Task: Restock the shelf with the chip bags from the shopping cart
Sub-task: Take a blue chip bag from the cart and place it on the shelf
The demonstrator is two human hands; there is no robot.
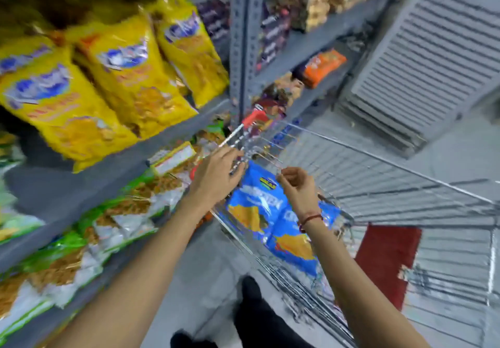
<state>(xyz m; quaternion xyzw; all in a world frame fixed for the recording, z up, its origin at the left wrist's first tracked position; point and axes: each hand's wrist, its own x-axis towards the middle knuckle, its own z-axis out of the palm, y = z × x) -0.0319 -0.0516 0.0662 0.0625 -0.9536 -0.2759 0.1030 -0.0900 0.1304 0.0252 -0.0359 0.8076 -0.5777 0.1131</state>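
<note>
Two blue chip bags (257, 207) lie in the wire shopping cart (378, 174), one overlapping the other. My left hand (216, 177) reaches over the cart's near corner, fingers spread and curled by the upper edge of the top bag. My right hand (296, 188) hovers over the same bag with fingers pinched at its top edge; the view is blurred, so the grip is unclear. Grey shelves (173, 128) on the left carry yellow bags (89, 96) above and green-and-white snack bags (113, 218) below.
A grey shelf upright (240, 39) stands just behind the cart. More snack packs fill the shelves to the right of it, including an orange pack (323, 67). A red mat (387, 261) shows through the cart. My dark shoes (254, 315) stand on the grey floor.
</note>
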